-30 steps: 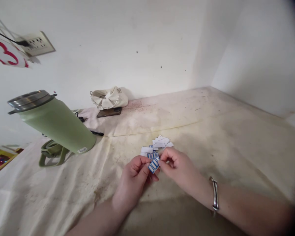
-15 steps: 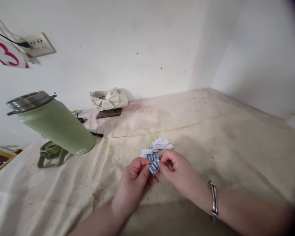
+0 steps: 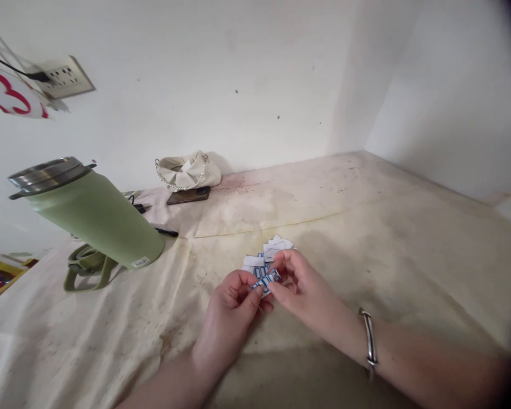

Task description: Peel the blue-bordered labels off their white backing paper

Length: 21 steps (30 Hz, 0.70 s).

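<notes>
Our left hand [image 3: 233,304] and right hand [image 3: 302,285] both pinch a small blue-and-white paper strip [image 3: 264,280], now turned flatter, just on our side of the heaped white paper slips [image 3: 276,244]; the handling seems unfinished.

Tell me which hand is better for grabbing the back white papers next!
Probably the right hand: it looks nearest those white papers, while the left hand pinches the blue-patterned paper.
</notes>
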Each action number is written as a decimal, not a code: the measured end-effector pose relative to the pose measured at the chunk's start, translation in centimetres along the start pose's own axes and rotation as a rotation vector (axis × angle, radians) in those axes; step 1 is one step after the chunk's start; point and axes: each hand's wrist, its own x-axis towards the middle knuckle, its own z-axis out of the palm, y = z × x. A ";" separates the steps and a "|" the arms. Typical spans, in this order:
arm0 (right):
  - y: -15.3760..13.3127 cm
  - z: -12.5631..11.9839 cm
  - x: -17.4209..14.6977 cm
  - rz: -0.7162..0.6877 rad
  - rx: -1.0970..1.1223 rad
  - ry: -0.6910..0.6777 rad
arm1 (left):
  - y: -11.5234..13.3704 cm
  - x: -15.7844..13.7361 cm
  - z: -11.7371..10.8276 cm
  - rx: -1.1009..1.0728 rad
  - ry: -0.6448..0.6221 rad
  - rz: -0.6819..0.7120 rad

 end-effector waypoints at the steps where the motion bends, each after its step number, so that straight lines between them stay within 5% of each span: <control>1: 0.1 0.0 0.0 -0.004 0.008 -0.024 | 0.0 0.0 0.0 0.009 0.004 0.000; 9: -0.1 -0.5 0.2 -0.048 -0.107 -0.117 | 0.0 0.0 0.0 -0.006 0.023 0.038; 15: 2.1 -3.6 3.5 -0.284 -0.453 0.202 | 0.4 0.1 0.1 -0.065 0.095 0.006; 21: 3.5 -4.3 4.9 -0.326 -0.734 0.041 | 0.4 0.1 0.1 -0.087 0.079 -0.009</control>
